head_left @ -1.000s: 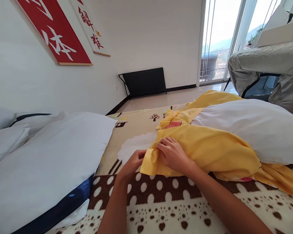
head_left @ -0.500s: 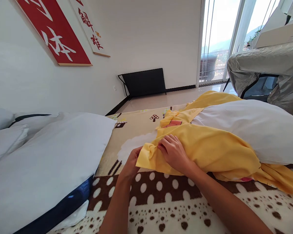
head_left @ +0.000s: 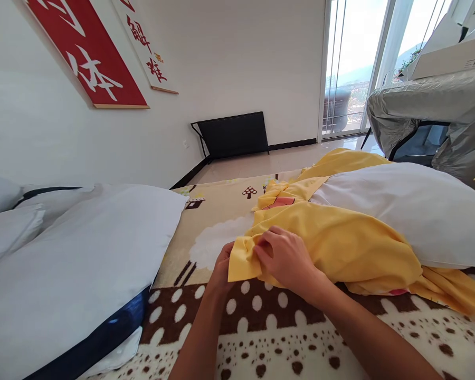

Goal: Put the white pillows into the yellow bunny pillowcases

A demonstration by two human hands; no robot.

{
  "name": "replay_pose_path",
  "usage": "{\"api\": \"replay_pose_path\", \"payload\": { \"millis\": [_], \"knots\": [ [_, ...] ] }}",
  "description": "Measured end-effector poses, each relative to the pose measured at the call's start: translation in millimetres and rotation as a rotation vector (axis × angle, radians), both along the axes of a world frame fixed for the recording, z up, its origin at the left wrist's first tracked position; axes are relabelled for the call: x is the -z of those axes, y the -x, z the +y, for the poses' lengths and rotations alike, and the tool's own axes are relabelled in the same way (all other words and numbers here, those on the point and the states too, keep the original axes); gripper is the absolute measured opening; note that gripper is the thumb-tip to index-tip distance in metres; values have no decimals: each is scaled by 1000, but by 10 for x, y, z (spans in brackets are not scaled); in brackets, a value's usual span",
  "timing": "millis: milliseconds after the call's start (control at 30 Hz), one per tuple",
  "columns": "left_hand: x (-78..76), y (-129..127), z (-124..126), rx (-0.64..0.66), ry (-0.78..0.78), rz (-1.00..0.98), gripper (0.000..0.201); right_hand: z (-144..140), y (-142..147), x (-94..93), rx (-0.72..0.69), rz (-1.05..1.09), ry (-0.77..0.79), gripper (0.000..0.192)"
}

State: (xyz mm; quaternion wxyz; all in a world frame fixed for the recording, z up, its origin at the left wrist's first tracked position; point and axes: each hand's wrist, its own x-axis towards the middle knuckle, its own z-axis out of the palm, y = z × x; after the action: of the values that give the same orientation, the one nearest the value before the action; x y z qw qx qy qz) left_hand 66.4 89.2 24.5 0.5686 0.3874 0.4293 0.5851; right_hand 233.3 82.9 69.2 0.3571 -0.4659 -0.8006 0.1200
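Note:
A yellow pillowcase [head_left: 340, 227] lies bunched around a white pillow [head_left: 404, 203], whose right part is bare. At the case's left end, my left hand [head_left: 223, 264] is closed on the hem from behind, with its fingertips hidden by the cloth. My right hand [head_left: 287, 258] pinches the same yellow cloth just to the right, thumb against curled fingers. Between the two hands the fabric is folded and creased. A pink printed patch shows on the case behind my right hand.
Under everything is a patterned blanket [head_left: 261, 345] in brown, cream and beige. White pillows [head_left: 91, 253] are at the left, over a dark blue cloth [head_left: 114, 327]. Behind stand a black folded frame [head_left: 233, 134] by the wall and a silver-covered table [head_left: 431, 95] with a box.
Both hands have moved slightly right. The hem's end is turned up and spread flatter between them, and my right hand's fingers have shifted their hold on the cloth.

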Motion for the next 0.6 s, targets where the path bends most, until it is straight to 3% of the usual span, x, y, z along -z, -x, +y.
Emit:
{"api": "replay_pose_path", "payload": {
  "millis": [133,300,467,600],
  "knots": [
    [40,-18,28,5,-23,25,28,5,72,39,-103,12,166,18],
    [53,-20,30,-8,-67,69,34,146,90,165,-183,252,153,12],
    [41,-6,76,-7,-178,182,32,213,12,144,-267,334,216,11],
    [28,-87,87,-106,-296,258,25,247,-23,140,-294,388,234,10]
  ]
}}
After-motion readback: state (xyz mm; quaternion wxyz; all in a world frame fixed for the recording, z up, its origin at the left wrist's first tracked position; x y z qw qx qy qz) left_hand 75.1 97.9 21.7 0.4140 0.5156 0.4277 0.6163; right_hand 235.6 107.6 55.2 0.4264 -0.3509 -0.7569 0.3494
